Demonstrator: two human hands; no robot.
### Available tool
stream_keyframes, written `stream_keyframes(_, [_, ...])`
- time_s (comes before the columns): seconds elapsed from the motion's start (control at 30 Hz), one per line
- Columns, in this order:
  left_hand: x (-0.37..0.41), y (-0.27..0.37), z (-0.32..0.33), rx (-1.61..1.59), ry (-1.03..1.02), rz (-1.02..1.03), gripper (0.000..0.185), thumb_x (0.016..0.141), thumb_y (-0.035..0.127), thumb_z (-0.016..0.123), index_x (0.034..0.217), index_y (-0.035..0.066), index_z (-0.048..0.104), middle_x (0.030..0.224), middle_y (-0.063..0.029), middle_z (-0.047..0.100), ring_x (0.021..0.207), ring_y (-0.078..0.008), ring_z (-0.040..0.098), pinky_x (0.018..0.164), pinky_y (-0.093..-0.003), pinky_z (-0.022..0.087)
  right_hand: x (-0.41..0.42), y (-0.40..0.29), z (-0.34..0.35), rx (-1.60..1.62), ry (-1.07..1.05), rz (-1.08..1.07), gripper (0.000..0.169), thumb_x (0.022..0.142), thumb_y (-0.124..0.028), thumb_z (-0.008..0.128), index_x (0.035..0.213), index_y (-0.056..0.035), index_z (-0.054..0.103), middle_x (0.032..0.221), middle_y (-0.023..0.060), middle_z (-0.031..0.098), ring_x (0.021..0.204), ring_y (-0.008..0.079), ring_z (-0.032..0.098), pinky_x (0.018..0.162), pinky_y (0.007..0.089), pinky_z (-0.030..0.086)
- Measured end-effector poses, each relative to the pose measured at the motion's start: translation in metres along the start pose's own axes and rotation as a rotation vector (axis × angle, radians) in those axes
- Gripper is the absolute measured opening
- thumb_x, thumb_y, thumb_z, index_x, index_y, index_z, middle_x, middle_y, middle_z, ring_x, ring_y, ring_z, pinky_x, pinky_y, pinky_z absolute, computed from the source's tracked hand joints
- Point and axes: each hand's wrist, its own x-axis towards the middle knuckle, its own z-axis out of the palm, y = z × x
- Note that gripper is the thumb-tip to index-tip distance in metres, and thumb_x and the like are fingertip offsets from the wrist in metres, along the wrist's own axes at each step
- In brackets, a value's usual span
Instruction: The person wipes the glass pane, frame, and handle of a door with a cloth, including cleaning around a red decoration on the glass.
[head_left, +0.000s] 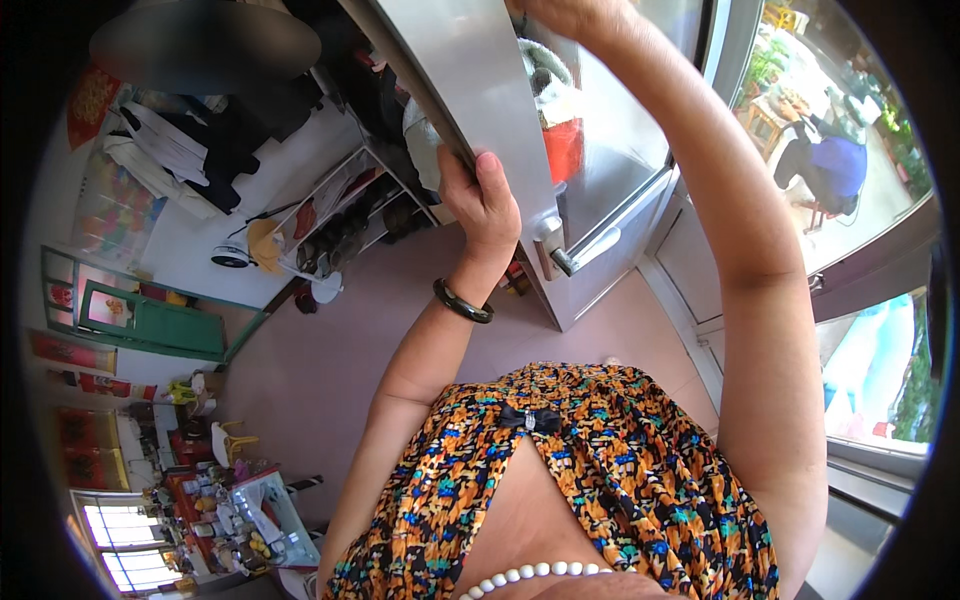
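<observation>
A silver metal-framed door (480, 82) with a glass pane (622, 120) stands ajar in front of me. My left hand (484, 199) grips its free edge, and a dark bangle (463, 301) circles that wrist. Below the hand, a lever handle (559, 251) sticks out from the door's lock plate. My right hand (577, 13) is raised to the upper part of the door at the top rim of the picture. Its fingers are mostly cut off, so what they touch is hidden.
A white shoe rack (360, 202) stands along the left wall, under hanging clothes (180, 157). Near it are a small fan (229, 256) and a green door (150, 319). A cluttered table (296, 551) sits at lower left. Outside at right, a seated person (832, 165) is beside a stool.
</observation>
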Motion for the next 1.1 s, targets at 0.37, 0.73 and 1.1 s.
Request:
stream_keyframes(0.37, [0.01,-0.003,-0.056,0.15,0.062,-0.127,0.063,0.102,0.05,0.038,0.126,-0.008,0.045,0.114,-0.0187,0.058,0.101,-0.0249,0.058,0.089,-0.0363,0.046,-0.233,-0.066,-0.008,0.175,-0.574,-0.236,0.04,0.076,-0.033,0.067,0.114,-0.0209,0.067,0.148,-0.0017,0.045,0.135,0.0309,0.039,0.093,0.051,0.042])
stream_keyframes(0.73, [0.024,-0.002,-0.114,0.337,0.221,-0.259,0.074,0.1,0.064,0.028,0.126,-0.004,0.042,0.128,-0.0125,0.046,0.116,-0.0201,0.045,0.102,-0.0371,0.038,-0.353,-0.133,-0.006,0.429,-0.755,-0.376,0.058,0.086,-0.021,0.053,0.143,-0.03,0.045,0.152,-0.0063,0.039,0.134,0.0118,0.046,0.092,0.0368,0.047])
stream_keyframes(1.1, [0.064,0.026,-0.124,0.265,0.238,-0.185,0.098,0.09,0.078,0.027,0.148,-0.001,0.025,0.153,-0.0158,0.028,0.14,-0.0288,0.03,0.118,-0.0429,0.024,-0.436,-0.195,-0.041,0.522,-1.266,-0.178,0.048,0.091,-0.021,0.049,0.137,-0.0322,0.044,0.153,-0.002,0.032,0.136,0.0197,0.038,0.098,0.0429,0.044])
